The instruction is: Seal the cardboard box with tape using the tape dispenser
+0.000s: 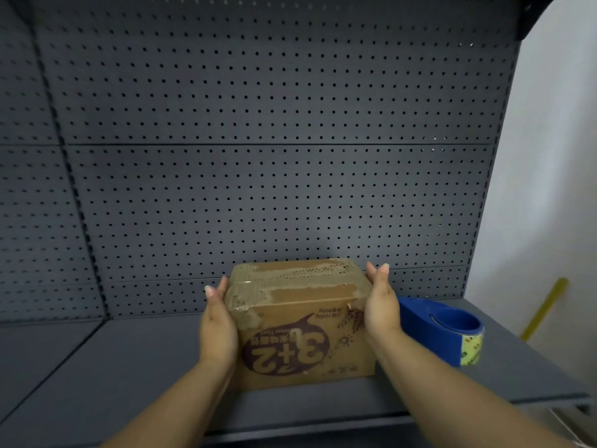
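A brown cardboard box (300,321) with an upside-down "3+2" print stands on the grey shelf, its flaps closed and its top covered in worn old tape. My left hand (217,324) presses flat against the box's left side. My right hand (381,305) presses against its right side, so both hands grip the box between them. A blue tape dispenser (442,328) with a roll of patterned yellow-green tape lies on the shelf just right of the box, behind my right wrist.
The grey shelf board (129,367) runs left and right of the box. A dark perforated back panel (274,156) rises right behind the box. A white wall (549,189) with a yellow stick (546,307) stands at the right.
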Available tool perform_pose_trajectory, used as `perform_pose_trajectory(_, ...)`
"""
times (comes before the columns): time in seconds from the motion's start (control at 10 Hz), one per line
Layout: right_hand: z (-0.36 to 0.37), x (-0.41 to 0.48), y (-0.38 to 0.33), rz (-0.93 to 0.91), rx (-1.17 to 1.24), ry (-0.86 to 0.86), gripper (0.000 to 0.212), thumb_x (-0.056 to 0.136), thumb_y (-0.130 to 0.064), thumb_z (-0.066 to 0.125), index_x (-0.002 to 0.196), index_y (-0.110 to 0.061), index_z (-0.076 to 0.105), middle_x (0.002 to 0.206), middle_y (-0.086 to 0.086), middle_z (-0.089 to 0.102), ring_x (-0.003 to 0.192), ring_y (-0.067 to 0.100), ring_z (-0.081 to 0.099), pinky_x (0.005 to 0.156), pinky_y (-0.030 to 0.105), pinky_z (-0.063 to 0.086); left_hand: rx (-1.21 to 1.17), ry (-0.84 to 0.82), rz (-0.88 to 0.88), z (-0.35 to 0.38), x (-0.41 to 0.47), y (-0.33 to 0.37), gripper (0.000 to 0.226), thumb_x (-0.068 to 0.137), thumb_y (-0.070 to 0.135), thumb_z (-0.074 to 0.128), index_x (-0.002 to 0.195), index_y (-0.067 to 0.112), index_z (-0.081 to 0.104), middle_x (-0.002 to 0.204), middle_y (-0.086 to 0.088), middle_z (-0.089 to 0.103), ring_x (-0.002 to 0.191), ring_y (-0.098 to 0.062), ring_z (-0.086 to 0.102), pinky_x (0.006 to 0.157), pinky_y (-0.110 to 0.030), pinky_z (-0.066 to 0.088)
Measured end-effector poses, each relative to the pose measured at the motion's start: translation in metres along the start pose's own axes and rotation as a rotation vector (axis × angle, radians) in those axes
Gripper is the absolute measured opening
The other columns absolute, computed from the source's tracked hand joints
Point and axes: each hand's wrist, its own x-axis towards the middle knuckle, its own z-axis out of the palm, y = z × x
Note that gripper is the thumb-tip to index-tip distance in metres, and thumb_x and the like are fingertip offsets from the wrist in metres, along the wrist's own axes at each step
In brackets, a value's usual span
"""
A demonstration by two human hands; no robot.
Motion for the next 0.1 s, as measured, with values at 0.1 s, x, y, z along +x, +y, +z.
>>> perform_pose_trajectory(0.1,-0.0240,0.0114,-0.0175,0.241,0.307,-0.226,0.072,0.088,-0.065,0.017,0.146,-0.022,0.023,0.156,0.002,0.021,0.142,0.023,0.022,0.115,0.049,0.019,-0.198,-0.116,-0.169,-0.0075,-0.0003,0.0104,0.071,0.086,0.070,0.015,0.144,0.034,0.033,0.141,-0.002,0.051,0.125,-0.024,0.051,0.108,-0.044,0.037)
